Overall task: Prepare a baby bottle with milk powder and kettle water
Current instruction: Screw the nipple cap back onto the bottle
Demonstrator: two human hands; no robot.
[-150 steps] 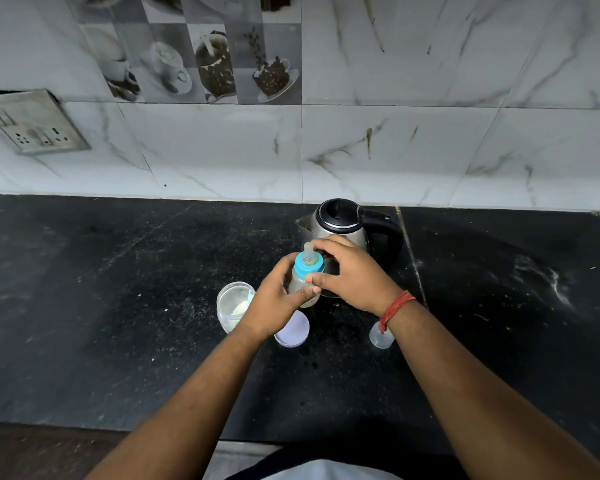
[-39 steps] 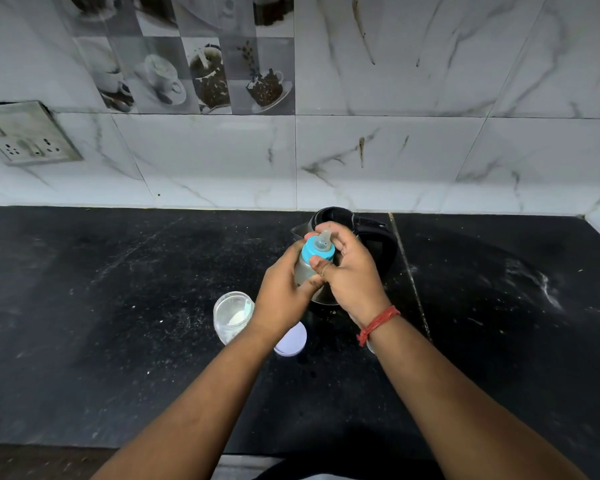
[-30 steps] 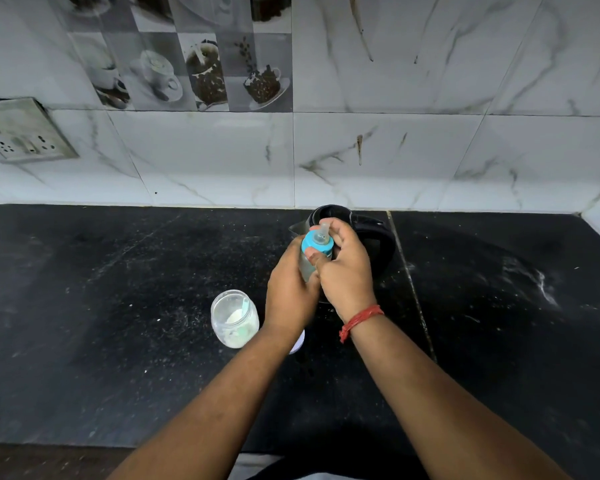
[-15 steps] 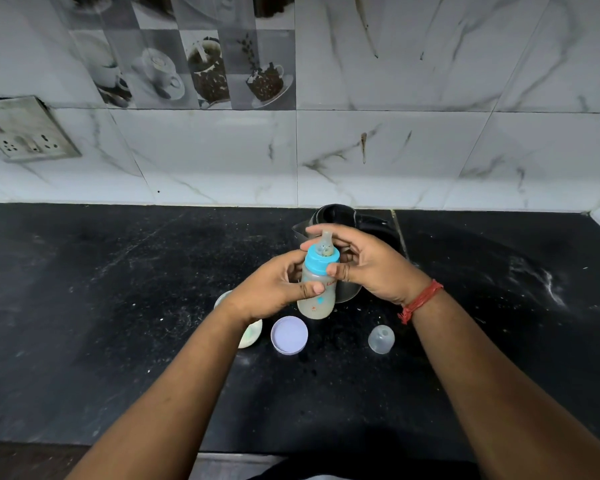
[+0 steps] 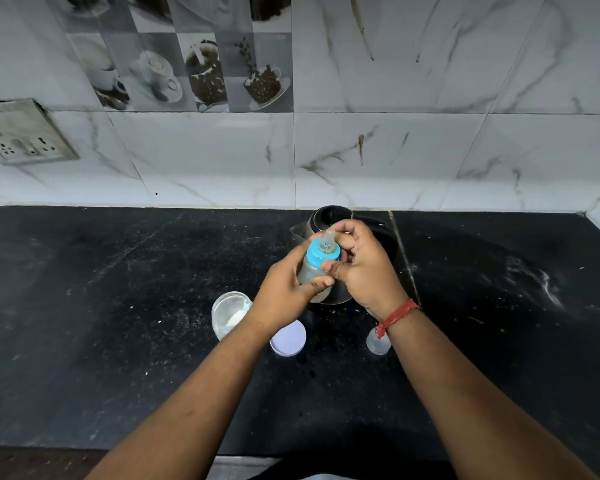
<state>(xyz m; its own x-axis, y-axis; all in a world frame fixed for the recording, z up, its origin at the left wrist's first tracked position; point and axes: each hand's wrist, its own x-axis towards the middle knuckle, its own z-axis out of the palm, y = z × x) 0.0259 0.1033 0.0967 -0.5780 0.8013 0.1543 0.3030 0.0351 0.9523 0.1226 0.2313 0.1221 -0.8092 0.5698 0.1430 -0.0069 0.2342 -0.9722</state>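
Task nearly done by the look of it: powder and water seem in, blue collar on. Left to right: one open powder jar [image 5: 230, 315], one lilac lid [image 5: 288, 338], your left hand [image 5: 284, 292] wrapped round one baby bottle [image 5: 317, 268], held above the counter before one kettle [image 5: 329, 220]; your right hand [image 5: 364, 268] pinches its collar; one clear cap [image 5: 378, 342] remains to fit.

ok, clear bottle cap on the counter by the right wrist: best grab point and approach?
Pinch the clear cap across its round side wall, coming straight down from above. It stands upright and alone on the black counter, though the right forearm overhangs it, so that arm must clear first.
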